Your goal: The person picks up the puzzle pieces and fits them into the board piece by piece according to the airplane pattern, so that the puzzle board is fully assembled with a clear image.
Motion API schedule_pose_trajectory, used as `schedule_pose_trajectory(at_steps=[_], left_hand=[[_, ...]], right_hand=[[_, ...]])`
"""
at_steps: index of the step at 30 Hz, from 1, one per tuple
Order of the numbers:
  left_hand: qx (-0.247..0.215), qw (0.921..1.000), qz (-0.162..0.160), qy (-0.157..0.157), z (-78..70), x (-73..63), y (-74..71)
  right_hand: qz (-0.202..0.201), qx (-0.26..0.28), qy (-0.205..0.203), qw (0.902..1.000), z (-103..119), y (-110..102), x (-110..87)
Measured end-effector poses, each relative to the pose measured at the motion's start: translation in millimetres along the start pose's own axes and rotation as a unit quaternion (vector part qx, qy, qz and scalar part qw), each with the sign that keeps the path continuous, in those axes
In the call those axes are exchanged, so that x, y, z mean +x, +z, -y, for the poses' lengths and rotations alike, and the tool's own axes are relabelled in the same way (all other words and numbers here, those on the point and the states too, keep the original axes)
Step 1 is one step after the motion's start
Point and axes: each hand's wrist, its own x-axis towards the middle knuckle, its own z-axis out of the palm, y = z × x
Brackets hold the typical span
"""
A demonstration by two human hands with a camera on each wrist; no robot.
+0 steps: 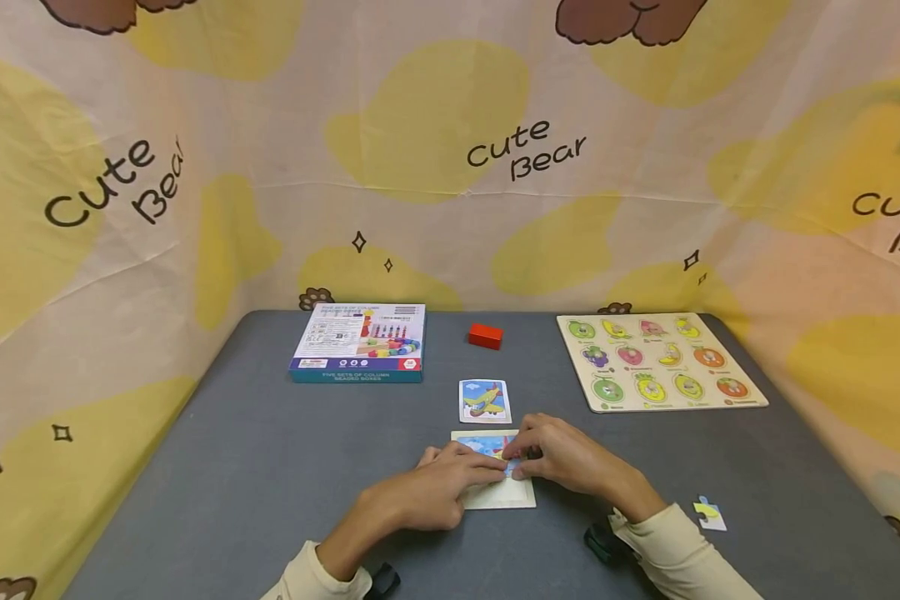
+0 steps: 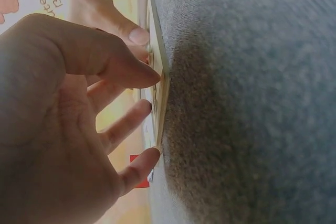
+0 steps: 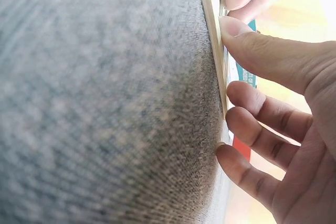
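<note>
Apparently, tray (image 1: 501, 498): lying on the desk (image 1: 270, 467), looking only partly done; its far half is bearing pieces (image 1: 480, 442), while its near strip is showing bare.
Loose piece (image 1: 712, 516): lying well apart at the right, seemingly left out so far.
Left grip (image 1: 438, 490): released, resting its fingers (image 2: 128, 123) on the tray.
Right grip (image 1: 564, 454): bending over the pieces; whether it is pinching one, I cannot tell.

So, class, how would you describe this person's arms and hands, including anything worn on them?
The left sleeve and right sleeve are long and plain pale cream. A small dark item shows beside the left cuff, another beside the right. The left hand and right hand wear no gloves.
</note>
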Motion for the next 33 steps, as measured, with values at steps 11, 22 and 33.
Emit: schedule_pose_trajectory(at_steps=[11,22,33], left_hand=[[-0.006,0.9999,0.01,-0.004,-0.4,-0.9,-1.1],[-0.017,0.9998,0.003,-0.012,0.6,-1.7,-0.3],[-0.022,0.9997,0.005,-0.011,1.6,-1.9,-0.5]], right_hand=[[0.017,-0.012,0.044,0.9988,-2.7,-15.5,-22.6],[0.007,-0.005,0.076,0.9971,-18.0,-30.9,-72.4],[-0.024,-0.009,0.084,0.9961,-26.0,-38.2,-117.2]])
